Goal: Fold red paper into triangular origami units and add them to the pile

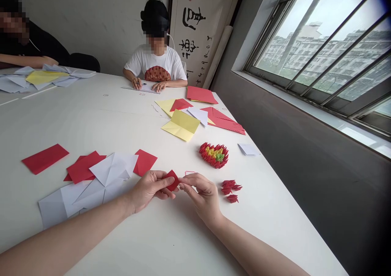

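Head camera, lower centre of the frame: the left hand (149,191) and right hand (203,196) meet, their fingertips pinching a small folded red paper piece (172,180) above the white worktop (128,125). Just right lie three folded red paper units (229,190), below a red, yellow and green folded-paper model (214,155).

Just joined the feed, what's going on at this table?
The left hand and right hand are pinching a small folded red paper piece. Nearby lie loose red folded units and a red, yellow and green folded-paper model. Across the white table, another person has both hands on a white sheet.
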A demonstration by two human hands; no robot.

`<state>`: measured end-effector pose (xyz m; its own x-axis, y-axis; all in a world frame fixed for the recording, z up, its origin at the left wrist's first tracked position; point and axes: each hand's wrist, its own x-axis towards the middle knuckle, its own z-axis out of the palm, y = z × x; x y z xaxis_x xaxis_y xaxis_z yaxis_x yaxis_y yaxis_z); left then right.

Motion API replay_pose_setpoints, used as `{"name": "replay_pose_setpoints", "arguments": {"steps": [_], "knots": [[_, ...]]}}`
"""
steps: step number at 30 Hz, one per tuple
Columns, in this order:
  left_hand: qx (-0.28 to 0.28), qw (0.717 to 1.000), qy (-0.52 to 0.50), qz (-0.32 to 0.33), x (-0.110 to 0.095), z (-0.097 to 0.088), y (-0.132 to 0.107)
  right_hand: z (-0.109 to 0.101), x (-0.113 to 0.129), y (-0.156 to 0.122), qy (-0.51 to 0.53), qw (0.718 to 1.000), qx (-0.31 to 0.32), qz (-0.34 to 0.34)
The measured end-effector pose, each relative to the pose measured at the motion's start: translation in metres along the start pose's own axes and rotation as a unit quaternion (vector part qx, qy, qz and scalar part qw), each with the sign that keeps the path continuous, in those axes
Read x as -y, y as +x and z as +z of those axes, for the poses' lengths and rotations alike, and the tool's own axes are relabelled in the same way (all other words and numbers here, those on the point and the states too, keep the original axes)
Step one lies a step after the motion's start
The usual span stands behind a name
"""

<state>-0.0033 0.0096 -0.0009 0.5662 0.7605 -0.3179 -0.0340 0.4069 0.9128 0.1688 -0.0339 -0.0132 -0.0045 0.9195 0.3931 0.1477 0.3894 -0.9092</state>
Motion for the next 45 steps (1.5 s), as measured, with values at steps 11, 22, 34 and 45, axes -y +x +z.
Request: {"name": "replay_pose_setpoints", "arguments": {"steps": [11,22,34,45], "knots": [[-0.061,0.995,0.068,0.037,0.005,0.009,-0.002,0.005,-0.001,0.001,0.032,0.983,0.059,0.172],[-0.083,0.985,0.110,0.101,0.006,0.006,-0.003,-0.002,-0.006,0.003,0.070,0.983,0.060,0.160],[-0.007,0.992,0.108,0.070,0.006,0.004,-0.001,-0.002,-0.010,0.005,0.170,0.958,0.073,0.220],[-0.050,0.984,0.104,0.138,0.006,0.005,-0.002,-0.001,-0.008,0.002,0.041,0.985,0.107,0.126]]}}
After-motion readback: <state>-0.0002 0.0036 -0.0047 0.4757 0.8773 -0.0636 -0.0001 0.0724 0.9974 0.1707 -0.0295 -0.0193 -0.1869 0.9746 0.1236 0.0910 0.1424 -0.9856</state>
